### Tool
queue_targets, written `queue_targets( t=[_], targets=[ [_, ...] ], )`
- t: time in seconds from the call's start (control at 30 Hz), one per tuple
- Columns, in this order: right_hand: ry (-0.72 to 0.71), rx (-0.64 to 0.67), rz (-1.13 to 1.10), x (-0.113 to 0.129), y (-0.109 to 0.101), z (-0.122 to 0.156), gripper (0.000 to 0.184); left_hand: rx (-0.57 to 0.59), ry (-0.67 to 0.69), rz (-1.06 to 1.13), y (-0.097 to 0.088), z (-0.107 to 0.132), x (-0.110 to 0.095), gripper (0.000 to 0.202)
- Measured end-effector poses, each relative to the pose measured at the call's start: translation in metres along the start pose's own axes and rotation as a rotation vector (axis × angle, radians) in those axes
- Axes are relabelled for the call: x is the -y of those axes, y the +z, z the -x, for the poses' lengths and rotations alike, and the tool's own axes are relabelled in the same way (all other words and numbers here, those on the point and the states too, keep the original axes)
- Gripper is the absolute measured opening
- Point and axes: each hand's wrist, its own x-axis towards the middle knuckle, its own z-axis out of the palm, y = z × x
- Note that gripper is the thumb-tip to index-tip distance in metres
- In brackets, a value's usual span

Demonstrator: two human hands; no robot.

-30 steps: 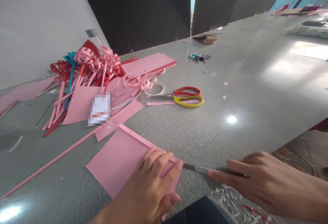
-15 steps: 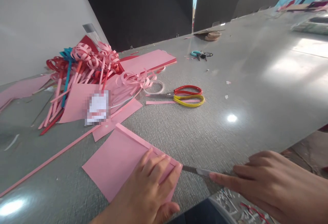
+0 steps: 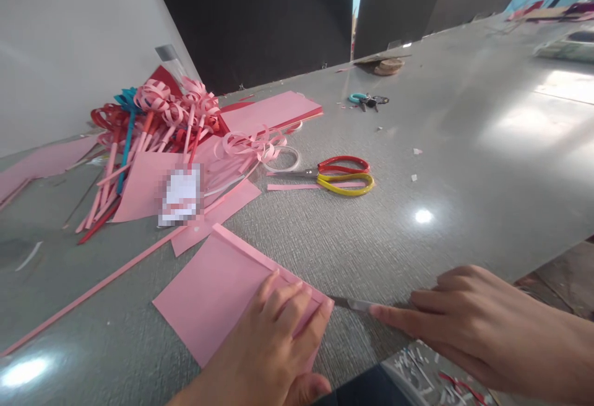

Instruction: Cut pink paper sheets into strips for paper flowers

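My left hand [image 3: 273,332] lies on a pink paper sheet [image 3: 204,298], fingers spread and pressing it to the table. A narrow fold runs along the sheet's upper edge. In my right hand [image 3: 477,319] is a knife [image 3: 357,304], with the index finger stretched along its blade. The blade's tip end goes in at the right corner of the fold, beside my left fingertips, and is hidden there. The handle is hidden in my right palm.
Scissors [image 3: 346,176] with red and yellow handles lie beyond the sheet. Paper flowers [image 3: 153,115], pink sheets [image 3: 273,112] and a long pink strip [image 3: 93,298] are to the left. Keys [image 3: 370,101] lie farther back. Paper scraps [image 3: 417,369] sit below the table's near edge.
My right hand has moved slightly left with the knife, toward the sheet's corner. My left hand stays pressed on the paper. The whole view has shifted a little.
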Motion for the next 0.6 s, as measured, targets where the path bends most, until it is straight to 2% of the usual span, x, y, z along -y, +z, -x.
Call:
queue_targets(
  t=[0.27,0.6],
  targets=[
    [-0.021,-0.086,-0.021,-0.006,-0.005,-0.017,0.054,-0.001,-0.020,0.002,0.000,0.000,-0.001,0.055],
    [-0.012,-0.059,-0.091,-0.012,-0.002,-0.027,0.049,-0.017,-0.028,0.036,0.001,0.000,-0.002,0.059]
  ],
)
